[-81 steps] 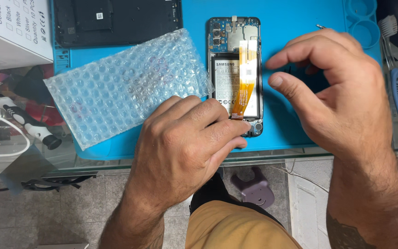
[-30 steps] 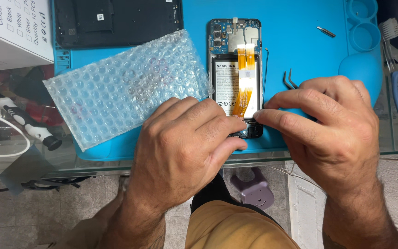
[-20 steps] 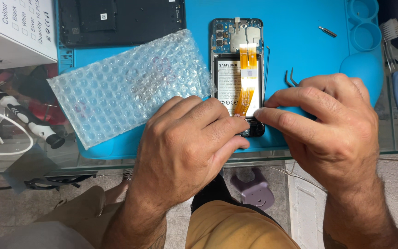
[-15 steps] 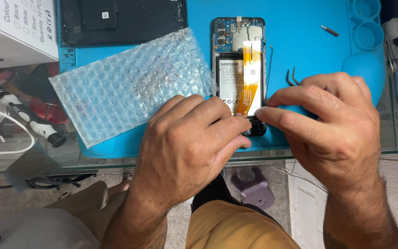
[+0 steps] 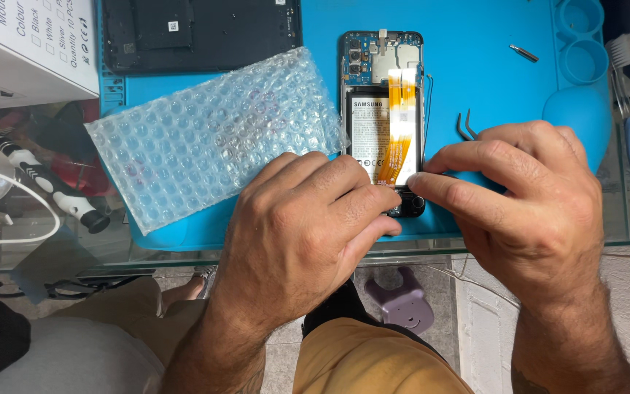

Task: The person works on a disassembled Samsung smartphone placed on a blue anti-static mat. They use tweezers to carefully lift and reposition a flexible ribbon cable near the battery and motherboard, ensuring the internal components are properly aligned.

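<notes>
An opened black smartphone with its back cover off [image 5: 384, 109], showing a white battery and orange flex ribbons, lies upright on the blue silicone repair mat [image 5: 475, 80] covering the glass bench. The left hand [image 5: 300, 226] presses its curled fingertips onto the phone's lower edge; the right hand [image 5: 526, 197] pinches that same lower end from the phone's right side. Left of the phone lies a clear bubble-wrap pouch [image 5: 213, 138]; right of it, bent metal tweezers [image 5: 467, 125].
</notes>
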